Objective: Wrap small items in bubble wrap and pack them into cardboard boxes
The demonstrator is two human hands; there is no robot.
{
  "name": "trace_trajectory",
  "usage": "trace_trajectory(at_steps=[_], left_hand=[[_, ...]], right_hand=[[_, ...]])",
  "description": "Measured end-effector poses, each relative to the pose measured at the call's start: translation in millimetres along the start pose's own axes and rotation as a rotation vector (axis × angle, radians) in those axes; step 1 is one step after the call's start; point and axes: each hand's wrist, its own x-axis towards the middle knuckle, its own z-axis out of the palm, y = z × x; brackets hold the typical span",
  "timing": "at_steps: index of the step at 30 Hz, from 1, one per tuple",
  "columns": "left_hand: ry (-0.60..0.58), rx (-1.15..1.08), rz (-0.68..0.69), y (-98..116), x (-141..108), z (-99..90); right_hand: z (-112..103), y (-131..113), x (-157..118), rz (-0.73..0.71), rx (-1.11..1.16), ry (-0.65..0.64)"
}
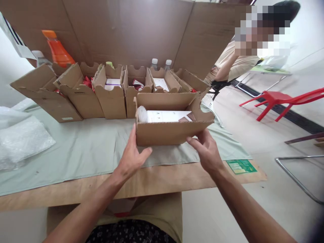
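Observation:
A cardboard bin (167, 134) with notched upper edges is between my two hands at the front of the row. My left hand (133, 153) presses against its left end, thumb spread apart along the front. At the lower right corner my right hand (206, 146) grips it, with the fingers partly hidden behind the cardboard. Inside the bin lie a white box (167, 116) and, at the left end, a roll of clear or whitish wrap (142, 114).
Several similar cardboard bins (112, 106) stand behind, before a tall cardboard panel (126, 30). Bubble wrap (25, 138) lies left on the green cloth (96, 145). An orange bottle (58, 50) rises at back left. A person (227, 64) and a red stool (278, 99) are right.

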Motion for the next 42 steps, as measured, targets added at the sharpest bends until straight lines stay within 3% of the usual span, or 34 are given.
trace_trajectory(at_steps=[3, 6, 8, 10, 12, 14, 16, 18, 20, 23, 27, 29, 31, 34, 36, 39, 42], left_hand=[[0.106, 0.035, -0.117, -1, -59, -29.7], [0.23, 0.059, -0.137, 2, -97, -68.9], [0.312, 0.092, -0.111, 14, -95, -91.5], [0.353, 0.129, -0.066, 30, -73, -103.2], [0.356, 0.133, 0.008, 42, -44, -101.2], [0.31, 0.087, 0.071, 46, -27, -87.4], [0.239, 0.076, 0.074, 42, -30, -67.2], [0.163, 0.094, -0.003, 32, -52, -49.2], [0.15, 0.106, -0.091, 22, -80, -43.1], [0.247, 0.129, -0.164, 15, -98, -62.4], [0.372, 0.107, -0.038, 8, -71, -105.8], [0.424, 0.073, -0.003, 0, -56, -118.3], [0.459, 0.023, -0.005, -12, -49, -122.4], [0.472, -0.04, -0.012, -33, -53, -118.9], [0.486, -0.033, -0.042, -46, -58, -114.5], [0.51, 0.043, -0.105, -58, -61, -109.1], [0.531, 0.103, -0.119, -61, -58, -106.0]], right_hand=[[24, -20, -36, -0.014, -0.05, -0.042], [61, -44, -46, -0.068, -0.045, -0.151], [85, -57, -34, -0.101, 0.01, -0.226], [99, -65, -14, -0.127, 0.07, -0.248], [100, -66, 1, -0.148, 0.105, -0.199], [86, -63, 3, -0.155, 0.095, -0.121], [63, -56, -11, -0.142, 0.041, -0.05], [42, -50, -35, -0.109, -0.038, 0.03], [35, -46, -59, -0.053, -0.113, 0.052], [58, -43, -75, -0.028, -0.093, -0.004], [110, -39, -60, -0.07, 0.084, -0.1], [120, -37, -52, -0.088, 0.113, -0.166], [112, -31, -46, -0.115, 0.091, -0.252], [71, -13, -26, -0.127, -0.017, -0.256], [34, 5, 5, -0.092, -0.079, -0.093], [-13, 38, 74, 0.035, -0.048, 0.278], [-37, 66, 142, 0.257, -0.069, 0.406]])
